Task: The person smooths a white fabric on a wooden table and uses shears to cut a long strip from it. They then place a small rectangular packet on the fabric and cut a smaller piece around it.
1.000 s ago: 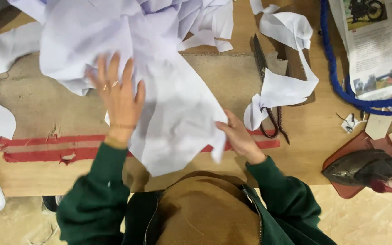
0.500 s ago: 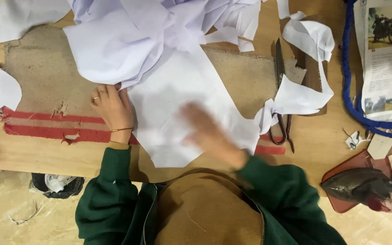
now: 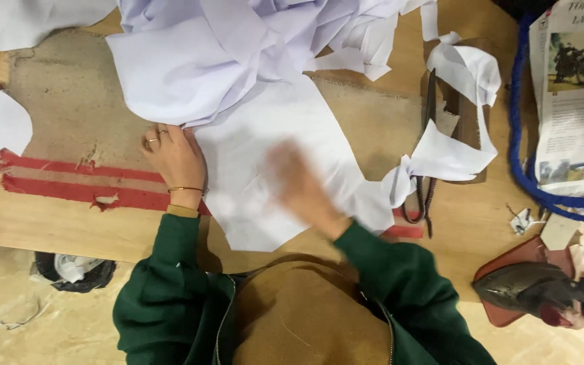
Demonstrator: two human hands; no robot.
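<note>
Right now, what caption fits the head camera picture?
Left hand pins white fabric on the table; blurred right hand sweeps across it.

Wooden table [image 3: 69, 230], burlap mat [image 3: 69, 128], perhaps scissors [image 3: 429, 162]

Scissors [image 3: 429, 155] beside blue rope [image 3: 518, 162], newspaper [image 3: 576, 94], iron [image 3: 535, 287].

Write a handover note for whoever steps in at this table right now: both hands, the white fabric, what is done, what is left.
Left hand: flat, fingers spread, pinning the left edge of the cut white fabric piece; no grip.
Right hand: blurred in motion over the middle of the piece; open or closed unclear.
The piece lies flat on the burlap mat, the loose white fabric pile above it, scissors to the right under white strips.
Done: piece laid out. Left: creases remain.
</note>
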